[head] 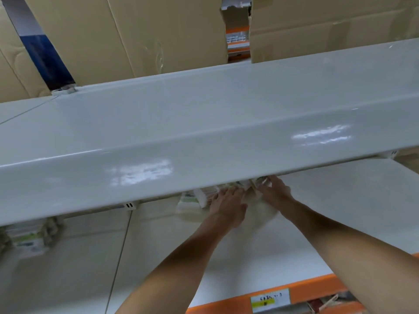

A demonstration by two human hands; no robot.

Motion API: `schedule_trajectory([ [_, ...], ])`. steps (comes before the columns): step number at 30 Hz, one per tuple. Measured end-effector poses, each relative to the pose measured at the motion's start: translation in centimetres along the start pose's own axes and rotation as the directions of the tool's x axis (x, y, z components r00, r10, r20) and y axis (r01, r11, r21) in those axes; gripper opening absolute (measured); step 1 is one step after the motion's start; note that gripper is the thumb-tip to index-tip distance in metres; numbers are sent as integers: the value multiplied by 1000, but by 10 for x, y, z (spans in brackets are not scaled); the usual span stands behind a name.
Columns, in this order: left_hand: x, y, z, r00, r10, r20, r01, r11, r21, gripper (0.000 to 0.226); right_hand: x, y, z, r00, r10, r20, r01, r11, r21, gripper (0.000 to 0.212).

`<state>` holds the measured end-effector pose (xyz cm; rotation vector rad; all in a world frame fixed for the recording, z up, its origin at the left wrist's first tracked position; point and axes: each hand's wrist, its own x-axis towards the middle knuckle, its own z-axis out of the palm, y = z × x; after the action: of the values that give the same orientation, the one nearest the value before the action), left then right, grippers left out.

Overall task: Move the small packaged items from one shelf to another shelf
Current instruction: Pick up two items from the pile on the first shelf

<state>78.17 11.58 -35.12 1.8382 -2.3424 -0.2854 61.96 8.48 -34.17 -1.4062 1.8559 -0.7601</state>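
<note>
**Deep under the upper shelf, both hands on the packets**

Nearest the camera, an orange shelf edge runs along the bottom right, carrying a white price label with a yellow band and some handwriting too small to read. Just behind it lies the pale lower shelf, and two bare forearms stretch across it toward the back.

Further in, the left hand lies palm-down with its fingers reaching forward onto a cluster of small packaged items, white packets with green and striped print. Its fingertips pass out of sight under the shelf above, so I cannot tell whether they curl around a packet or only rest on it. Just to the right, the right hand reaches into the same cluster, its fingers bent around the end of a packet at the back of the lower shelf. The two hands sit close together, not touching. The packets lie at the rear of the lower shelf, partly hidden by the overhanging edge.

Off to the left, on the neighbouring section of the lower shelf, a second batch of packets shows up blurred.

Above all this, the wide grey upper shelf crosses the whole view at a slant, glossy with light patches. Beyond it stand large cardboard boxes, with a blue upright at the left and a narrow gap between boxes showing more orange shelving far behind.
</note>
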Motion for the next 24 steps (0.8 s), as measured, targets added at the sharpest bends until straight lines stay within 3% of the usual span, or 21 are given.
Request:
schedule_trajectory([
  [5, -12, -7, -5, 994, -20, -107, 9, 995, -102, 35, 1, 1, 8, 988, 133, -80, -116, 976, 186, 32],
  [10, -18, -9, -8, 985, -70, -156, 46, 987, -154, 25, -12, 2, 9, 983, 167, -69, -143, 952, 269, 55],
  [13, -21, -9, -9, 973, -127, -195, 88, 976, -197, 34, -26, 12, 0, 993, 117, -4, -111, 949, 296, 21],
  [15, -23, -8, -9, 972, -165, -166, 129, 970, -205, 35, -35, 20, -7, 996, 86, 23, -89, 937, 339, 14],
  [18, -29, -8, -7, 977, -182, -108, 166, 975, -145, 32, -48, 28, -16, 997, 74, 31, -81, 916, 392, 29],
  [20, -33, -7, -13, 985, -159, -60, 152, 982, -108, 36, -56, 35, -22, 996, 74, 45, -86, 903, 421, 29],
  [24, -35, -6, -32, 983, -110, 145, 138, 970, -202, 59, -71, 48, -29, 993, 91, 72, -114, 884, 454, 31],
])
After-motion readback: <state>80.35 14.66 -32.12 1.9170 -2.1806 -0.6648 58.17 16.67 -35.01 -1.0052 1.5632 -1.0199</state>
